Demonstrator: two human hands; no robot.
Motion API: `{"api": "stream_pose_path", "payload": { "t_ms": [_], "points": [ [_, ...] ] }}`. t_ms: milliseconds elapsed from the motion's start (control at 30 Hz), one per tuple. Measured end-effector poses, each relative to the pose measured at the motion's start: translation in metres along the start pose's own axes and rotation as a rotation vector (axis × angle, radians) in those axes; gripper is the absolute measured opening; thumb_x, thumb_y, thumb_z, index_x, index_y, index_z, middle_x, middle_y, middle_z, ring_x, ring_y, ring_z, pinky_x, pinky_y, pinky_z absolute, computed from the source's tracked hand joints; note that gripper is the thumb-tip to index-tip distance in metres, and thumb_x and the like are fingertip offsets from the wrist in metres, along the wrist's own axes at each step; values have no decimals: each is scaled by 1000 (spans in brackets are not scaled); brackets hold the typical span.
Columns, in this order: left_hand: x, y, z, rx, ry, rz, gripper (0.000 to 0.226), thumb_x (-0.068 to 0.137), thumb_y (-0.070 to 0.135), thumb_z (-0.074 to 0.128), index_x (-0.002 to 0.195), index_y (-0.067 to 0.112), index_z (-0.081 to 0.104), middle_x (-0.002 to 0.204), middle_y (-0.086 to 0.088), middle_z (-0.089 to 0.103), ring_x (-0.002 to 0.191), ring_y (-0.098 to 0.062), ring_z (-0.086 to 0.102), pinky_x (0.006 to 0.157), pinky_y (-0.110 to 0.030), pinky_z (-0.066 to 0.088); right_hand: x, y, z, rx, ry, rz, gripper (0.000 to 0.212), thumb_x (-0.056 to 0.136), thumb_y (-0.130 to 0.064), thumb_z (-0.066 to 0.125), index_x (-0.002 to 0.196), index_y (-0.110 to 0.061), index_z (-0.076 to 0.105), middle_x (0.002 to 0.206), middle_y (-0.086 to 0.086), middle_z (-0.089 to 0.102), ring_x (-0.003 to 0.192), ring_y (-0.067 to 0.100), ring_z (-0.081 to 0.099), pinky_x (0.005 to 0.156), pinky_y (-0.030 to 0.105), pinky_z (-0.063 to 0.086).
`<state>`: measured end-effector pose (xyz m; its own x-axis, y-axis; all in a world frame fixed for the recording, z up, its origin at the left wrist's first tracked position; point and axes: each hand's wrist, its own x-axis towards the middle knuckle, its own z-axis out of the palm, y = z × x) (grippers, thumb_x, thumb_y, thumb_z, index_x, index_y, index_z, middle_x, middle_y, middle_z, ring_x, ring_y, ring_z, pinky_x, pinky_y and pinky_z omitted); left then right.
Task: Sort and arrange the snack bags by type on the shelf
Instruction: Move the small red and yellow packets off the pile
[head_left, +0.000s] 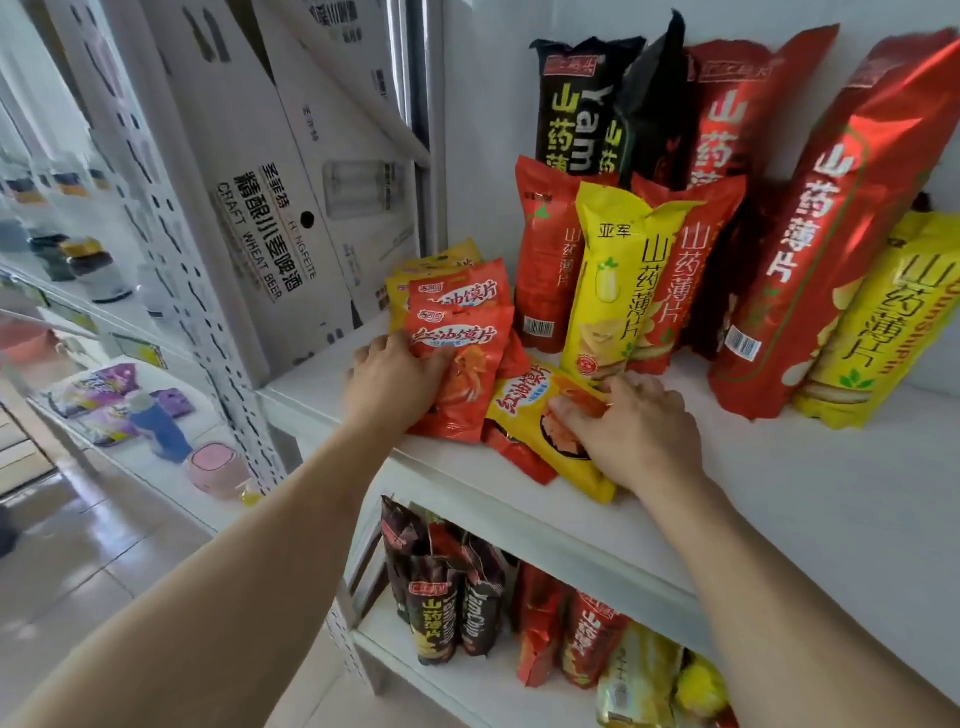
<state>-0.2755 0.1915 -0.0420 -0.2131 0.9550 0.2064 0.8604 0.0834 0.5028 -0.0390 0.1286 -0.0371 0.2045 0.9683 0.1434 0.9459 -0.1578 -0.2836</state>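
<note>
Red bags (457, 358): small stack at centre frame, leaning upright on the white shelf (810, 499).
Left hand (392, 376): fingers curled round the front red bag's lower edge, gripping it.
Yellow bag (545, 415): lying flat just right of the stack, over another red pack.
Right hand (631, 428): fingers bent, pinching the yellow bag's upper end.
Tall bags (675, 208): black, red and yellow, standing behind, upper right.
Boxes (270, 218): upper left.
Lower shelf (467, 680): more bags, bottom centre.
</note>
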Motion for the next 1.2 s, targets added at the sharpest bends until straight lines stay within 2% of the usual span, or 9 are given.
{"api": "stream_pose_path", "payload": {
  "t_ms": [233,400,567,667,733,833,933,1067,1200],
  "points": [
    [22,-13,2,-182,-61,7,81,81,68,60,137,14,41,134,-11,58,125,-37,50,102,-49,40,-11,-24,-6,116,-71,248,90,66,-92,49,131,-29,55,130,5,60,120,31,57,88,39,47],
    [24,-15,3,-261,-46,21,82,79,61,70,139,15,39,136,-9,57,126,-36,50,101,-48,40,-16,-31,-8,280,-45,296,84,58,-91,52,113,-29,64,114,-4,71,104,27,66,87,40,53],
    [25,-15,2,-354,-21,-5,75,76,56,74,133,18,45,130,-6,61,118,-34,58,95,-48,48,-9,-31,-3,425,-33,286,35,82,-56,70,77,-21,66,87,-1,70,90,27,66,82,39,52],
    [29,-19,-2,-463,-60,-59,75,72,54,77,131,20,46,128,-2,63,114,-32,62,94,-49,51,-12,-39,-5,522,-29,284,36,91,-37,70,62,-23,54,71,-3,61,80,24,61,65,32,43],
    [32,-21,-6,-526,-75,-104,73,72,54,78,129,21,47,127,-1,65,112,-31,63,95,-49,52,-14,-39,-5,585,-2,297,39,92,-34,69,62,-19,49,67,-4,55,69,18,55,56,29,36],
    [37,-23,-10,-596,-80,-160,68,74,50,79,127,20,50,123,0,66,110,-30,64,95,-47,53,-18,-38,-4,639,42,285,42,91,-37,69,69,-16,40,69,0,51,63,15,48,54,30,31],
    [40,-23,-14,-677,-57,-224,65,75,45,81,126,17,51,122,-3,67,111,-30,64,94,-42,52,-24,-34,-2,756,46,272,38,88,-38,73,76,-16,44,78,2,59,69,17,54,57,30,37],
    [40,-27,-17,-732,16,-274,62,74,39,80,121,15,47,123,-7,65,112,-34,63,97,-50,51,-34,-29,-6,874,63,275,34,87,-38,74,75,-16,52,82,0,68,73,15,62,59,28,42],
    [37,-25,-14,-791,-15,-274,48,82,28,77,119,12,50,116,-5,66,100,-28,64,87,-40,53,-32,-34,-2,957,74,258,36,83,-41,77,87,-9,60,93,7,73,85,24,68,77,40,53]
  ]
}}
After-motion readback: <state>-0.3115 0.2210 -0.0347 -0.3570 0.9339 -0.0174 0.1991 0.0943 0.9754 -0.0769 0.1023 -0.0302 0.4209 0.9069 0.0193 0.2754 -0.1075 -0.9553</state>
